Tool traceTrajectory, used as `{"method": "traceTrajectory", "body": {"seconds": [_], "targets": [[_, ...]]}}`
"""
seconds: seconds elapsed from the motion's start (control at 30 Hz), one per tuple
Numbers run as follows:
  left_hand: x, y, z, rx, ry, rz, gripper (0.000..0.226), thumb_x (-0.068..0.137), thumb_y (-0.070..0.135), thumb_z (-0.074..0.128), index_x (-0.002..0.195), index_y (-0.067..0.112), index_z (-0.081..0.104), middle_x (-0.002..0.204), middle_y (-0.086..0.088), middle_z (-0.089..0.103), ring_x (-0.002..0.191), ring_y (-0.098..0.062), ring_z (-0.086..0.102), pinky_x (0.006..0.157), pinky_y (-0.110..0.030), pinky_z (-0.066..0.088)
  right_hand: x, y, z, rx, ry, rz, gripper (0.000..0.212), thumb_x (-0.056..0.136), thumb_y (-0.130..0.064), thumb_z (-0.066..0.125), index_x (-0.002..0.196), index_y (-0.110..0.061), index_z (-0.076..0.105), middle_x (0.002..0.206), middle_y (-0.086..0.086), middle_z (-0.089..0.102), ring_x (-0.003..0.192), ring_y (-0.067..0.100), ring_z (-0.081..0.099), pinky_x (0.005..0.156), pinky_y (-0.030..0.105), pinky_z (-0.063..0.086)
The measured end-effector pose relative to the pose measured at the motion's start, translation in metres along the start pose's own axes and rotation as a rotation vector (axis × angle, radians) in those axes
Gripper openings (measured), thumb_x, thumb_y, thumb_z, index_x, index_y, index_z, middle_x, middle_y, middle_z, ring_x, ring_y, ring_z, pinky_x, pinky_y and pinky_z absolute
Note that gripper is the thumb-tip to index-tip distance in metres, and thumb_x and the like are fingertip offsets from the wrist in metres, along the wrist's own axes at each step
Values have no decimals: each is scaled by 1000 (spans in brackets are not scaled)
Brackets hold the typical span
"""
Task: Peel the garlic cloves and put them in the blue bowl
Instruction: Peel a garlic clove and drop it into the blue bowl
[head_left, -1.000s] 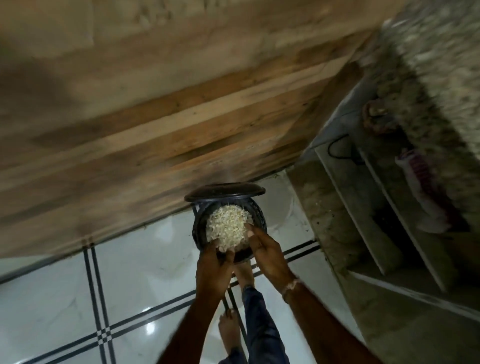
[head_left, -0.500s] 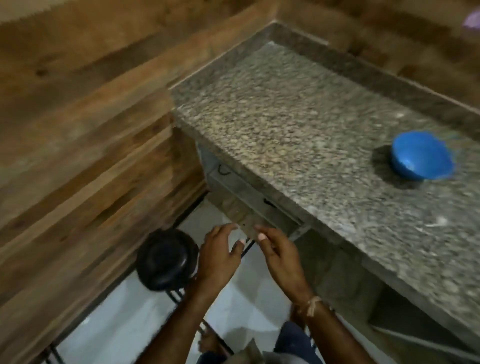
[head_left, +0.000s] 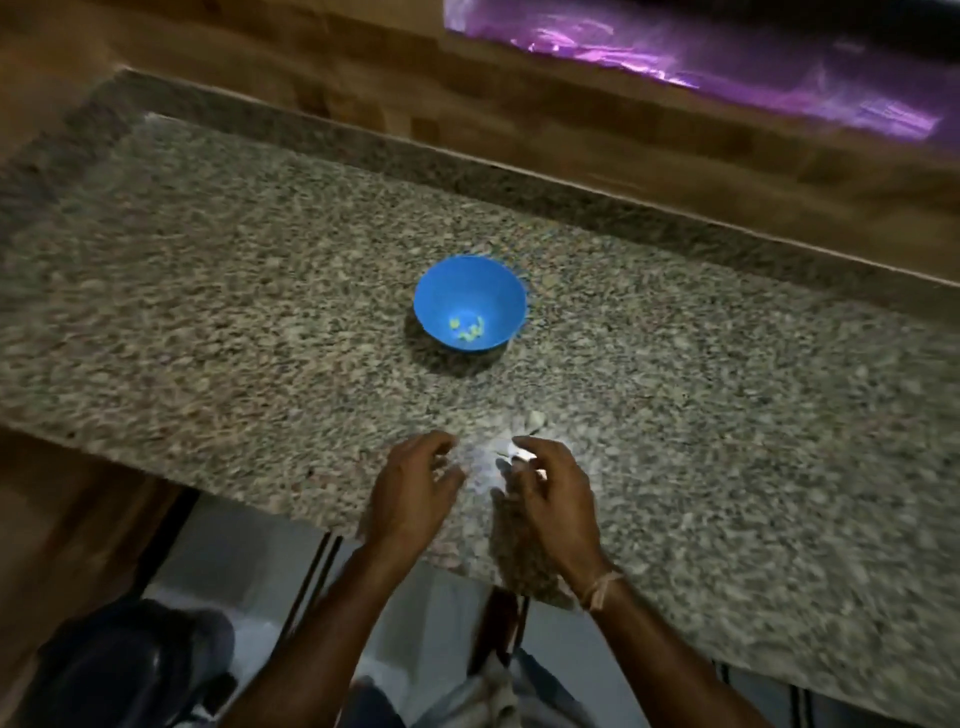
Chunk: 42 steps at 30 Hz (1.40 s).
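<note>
The left hand and right hand are hovering slightly apart, fingers curling over pale garlic bits; blur is hiding any grip. A loose clove is lying between them and the blue bowl, which is sitting mid-counter holding peeled cloves.

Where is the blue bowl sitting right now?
In the head view, the round blue plastic bowl stands on the speckled granite counter, straight beyond the left hand and right hand, apart from both.

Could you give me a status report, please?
Left hand and right hand low over counter edge, garlic bits blurred between them, grip unclear. Blue bowl upright beyond, few cloves inside. One pale scrap lies between.
</note>
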<state>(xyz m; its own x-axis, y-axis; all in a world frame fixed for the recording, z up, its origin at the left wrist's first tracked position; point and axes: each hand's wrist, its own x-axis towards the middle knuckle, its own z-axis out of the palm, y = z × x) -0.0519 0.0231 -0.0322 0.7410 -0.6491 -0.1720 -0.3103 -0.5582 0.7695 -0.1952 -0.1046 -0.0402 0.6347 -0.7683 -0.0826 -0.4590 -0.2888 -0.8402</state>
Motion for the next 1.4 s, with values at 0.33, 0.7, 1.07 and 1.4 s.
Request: {"method": "traceTrajectory", "body": {"seconds": [0.33, 0.7, 1.07, 1.4], "targets": [[53, 20, 54, 243, -145, 182, 10, 91, 19, 75, 97, 25, 69, 96, 6, 60, 94, -21, 58, 73, -42, 54, 65, 30, -29, -631, -86, 98, 52, 94, -24, 74, 141, -23, 54, 156, 6, 41, 138, 33, 38, 98, 47, 43], [141, 77, -6, 202, 257, 222, 6, 97, 24, 70, 95, 26, 65, 91, 10, 68, 86, -15, 60, 62, -33, 41, 71, 33, -22, -649, -8, 101, 57, 82, -20, 86, 130, -26, 56, 145, 3, 47, 127, 32, 46, 85, 47, 49], [91, 55, 59, 108, -173, 332, 27, 100, 40, 62, 123, 26, 64, 111, 5, 56, 99, -17, 62, 76, -40, 56, 64, 43, -28, -495, 13, 83, 60, 90, -21, 80, 144, -27, 54, 158, -1, 43, 141, 25, 38, 102, 48, 45], [76, 63, 84, -869, -370, -427, 25, 101, 5, 62, 122, 17, 69, 96, -3, 76, 83, -14, 70, 72, -26, 57, 55, 33, -46, 337, 48, 176, 37, 95, -4, 73, 131, -16, 70, 122, -1, 75, 116, 14, 70, 102, 42, 58]]}}
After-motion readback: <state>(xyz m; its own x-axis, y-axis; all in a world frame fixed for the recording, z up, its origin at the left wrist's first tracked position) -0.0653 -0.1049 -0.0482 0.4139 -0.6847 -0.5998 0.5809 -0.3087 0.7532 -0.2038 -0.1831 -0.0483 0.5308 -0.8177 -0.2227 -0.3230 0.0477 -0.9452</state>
